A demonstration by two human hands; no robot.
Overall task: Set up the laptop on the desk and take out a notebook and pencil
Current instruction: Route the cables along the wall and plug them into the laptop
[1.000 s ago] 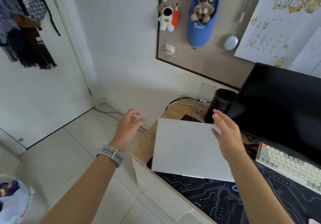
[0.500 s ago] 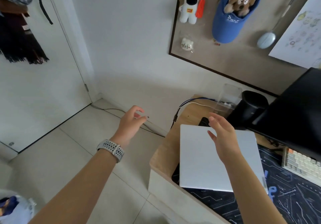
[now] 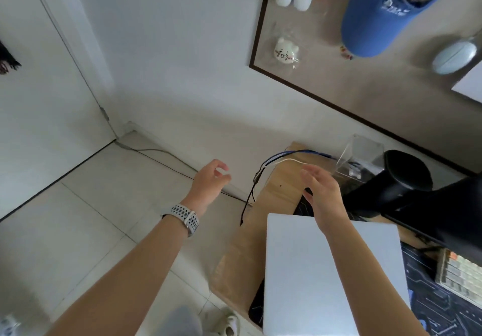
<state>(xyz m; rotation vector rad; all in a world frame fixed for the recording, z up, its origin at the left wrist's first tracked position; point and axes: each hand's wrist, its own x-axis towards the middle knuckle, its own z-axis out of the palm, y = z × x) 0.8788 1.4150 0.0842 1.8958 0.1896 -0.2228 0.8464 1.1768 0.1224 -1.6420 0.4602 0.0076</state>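
Note:
A closed silver laptop [image 3: 307, 270] lies flat on the left end of the wooden desk [image 3: 240, 265], partly over a dark desk mat [image 3: 443, 307]. My right hand [image 3: 322, 194] hovers above the desk just beyond the laptop's far edge, fingers apart, holding nothing. My left hand [image 3: 208, 183], with a white watch band on its wrist, is out over the tiled floor left of the desk, fingers loosely curled and empty. No notebook or pencil is in view.
Blue, white and black cables [image 3: 263, 171] hang off the desk's far left corner. A clear plastic box [image 3: 362, 155], a black cylinder [image 3: 407, 174], a black monitor [image 3: 443, 207] and a keyboard [image 3: 461, 275] crowd the right. A pinboard [image 3: 326, 80] hangs on the wall.
The view has swung left and down, so the laptop now sits lower right. My right hand has moved forward off the laptop lid toward the desk's far corner.

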